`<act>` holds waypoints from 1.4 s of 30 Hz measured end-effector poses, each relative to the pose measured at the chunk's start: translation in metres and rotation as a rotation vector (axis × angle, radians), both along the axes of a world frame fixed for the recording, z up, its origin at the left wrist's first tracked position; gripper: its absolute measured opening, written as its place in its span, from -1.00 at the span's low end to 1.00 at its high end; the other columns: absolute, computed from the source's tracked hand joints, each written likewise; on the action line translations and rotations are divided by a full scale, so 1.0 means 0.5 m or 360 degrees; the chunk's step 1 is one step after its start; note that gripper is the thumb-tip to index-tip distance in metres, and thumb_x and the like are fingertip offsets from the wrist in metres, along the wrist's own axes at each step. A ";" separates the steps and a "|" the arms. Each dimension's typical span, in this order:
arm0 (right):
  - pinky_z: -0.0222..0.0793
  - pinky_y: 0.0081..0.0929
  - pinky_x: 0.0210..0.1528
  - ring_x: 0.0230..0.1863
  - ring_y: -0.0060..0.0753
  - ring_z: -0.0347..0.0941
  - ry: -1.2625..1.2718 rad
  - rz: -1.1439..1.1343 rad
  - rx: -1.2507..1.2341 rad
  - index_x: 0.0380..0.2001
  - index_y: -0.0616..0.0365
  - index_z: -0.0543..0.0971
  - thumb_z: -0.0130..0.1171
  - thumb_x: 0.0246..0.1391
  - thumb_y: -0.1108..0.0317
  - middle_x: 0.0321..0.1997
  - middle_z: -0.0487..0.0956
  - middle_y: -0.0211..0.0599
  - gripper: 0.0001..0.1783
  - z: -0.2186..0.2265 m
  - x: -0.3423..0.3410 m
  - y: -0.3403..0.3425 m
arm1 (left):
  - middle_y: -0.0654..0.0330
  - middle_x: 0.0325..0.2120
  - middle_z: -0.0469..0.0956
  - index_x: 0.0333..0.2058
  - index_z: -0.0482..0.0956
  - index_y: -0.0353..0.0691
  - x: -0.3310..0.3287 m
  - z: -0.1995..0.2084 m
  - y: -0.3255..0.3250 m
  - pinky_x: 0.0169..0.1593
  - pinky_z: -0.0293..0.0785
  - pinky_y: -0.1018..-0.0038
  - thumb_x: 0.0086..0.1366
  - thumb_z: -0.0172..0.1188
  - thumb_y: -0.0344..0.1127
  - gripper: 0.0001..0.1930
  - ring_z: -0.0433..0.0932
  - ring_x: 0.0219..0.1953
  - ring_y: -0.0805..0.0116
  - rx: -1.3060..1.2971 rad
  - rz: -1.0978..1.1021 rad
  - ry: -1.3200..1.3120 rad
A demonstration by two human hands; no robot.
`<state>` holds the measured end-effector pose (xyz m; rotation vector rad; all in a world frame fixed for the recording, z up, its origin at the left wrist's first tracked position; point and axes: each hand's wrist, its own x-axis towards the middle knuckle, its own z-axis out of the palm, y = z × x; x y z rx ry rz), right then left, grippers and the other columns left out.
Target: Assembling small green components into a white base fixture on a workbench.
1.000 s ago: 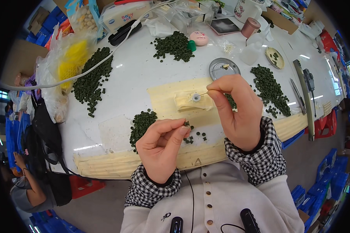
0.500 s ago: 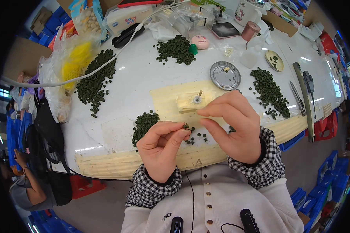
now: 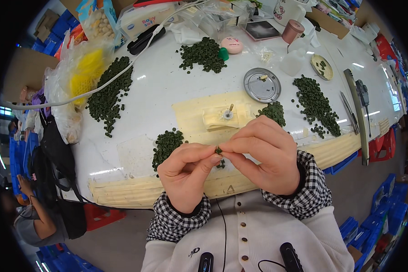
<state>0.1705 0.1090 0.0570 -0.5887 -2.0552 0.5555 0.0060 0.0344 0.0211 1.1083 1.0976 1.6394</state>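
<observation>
My left hand (image 3: 181, 174) and my right hand (image 3: 269, 156) meet fingertip to fingertip over the near edge of the table. Pinched between them is a small dark green piece (image 3: 218, 151), partly hidden by the fingers. Loose green pieces (image 3: 221, 164) lie just below the fingertips. Beside my left hand is a heap of small green pieces (image 3: 167, 146); another heap (image 3: 273, 113) sits beyond my right hand. Ahead of both hands, a cream pad (image 3: 213, 120) with a thin peg in a white cup (image 3: 229, 114) rests on a yellow sheet (image 3: 184, 115).
More green heaps spread at the left (image 3: 111, 95), the back (image 3: 204, 55) and the right (image 3: 315, 106). A round metal lid (image 3: 262, 96) and a cream dish (image 3: 328, 68) lie right of centre. Tweezers (image 3: 349, 111) lie near a long bar (image 3: 359, 113). A white cable (image 3: 99, 88) crosses the left side.
My right hand has moved left and slightly down, and its fingertips now meet the left hand's at the green piece. The heap behind it shows more fully.
</observation>
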 end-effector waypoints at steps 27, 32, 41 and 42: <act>0.41 -0.47 -0.39 -0.40 -0.31 0.49 0.0028 0.0074 -0.0201 -0.28 0.22 0.65 0.34 -0.20 0.62 -0.40 0.57 -0.31 -0.70 -0.002 0.002 -0.010 | 0.07 -0.31 0.60 -0.22 0.63 -0.40 0.002 0.008 0.003 -0.21 0.54 0.61 0.18 0.24 -0.67 -0.82 0.61 -0.30 0.42 0.0022 0.0027 0.0019; 0.41 -0.49 -0.35 -0.38 -0.32 0.49 0.0070 0.0130 -0.0235 -0.20 0.22 0.65 0.32 -0.16 0.64 -0.37 0.58 -0.31 -0.65 -0.010 -0.001 -0.015 | 0.07 -0.30 0.60 -0.21 0.62 -0.40 0.001 0.009 0.002 -0.19 0.54 0.60 0.19 0.23 -0.66 -0.81 0.60 -0.28 0.41 0.0074 0.0094 0.0150; 0.40 -0.48 -0.35 -0.39 -0.32 0.47 0.0034 0.0185 -0.0197 -0.18 0.23 0.65 0.33 -0.14 0.62 -0.38 0.57 -0.30 -0.65 -0.010 0.001 -0.014 | 0.08 -0.30 0.60 -0.19 0.63 -0.39 -0.002 0.008 0.003 -0.22 0.51 0.60 0.18 0.22 -0.67 -0.80 0.59 -0.29 0.43 0.0129 0.0074 0.0192; 0.39 -0.48 -0.36 -0.39 -0.32 0.47 0.0036 0.0189 -0.0181 -0.19 0.23 0.65 0.33 -0.14 0.62 -0.38 0.57 -0.30 -0.65 -0.010 0.002 -0.014 | 0.08 -0.30 0.61 -0.19 0.63 -0.39 -0.002 0.007 0.003 -0.23 0.51 0.60 0.18 0.22 -0.67 -0.79 0.59 -0.29 0.43 0.0142 0.0065 0.0195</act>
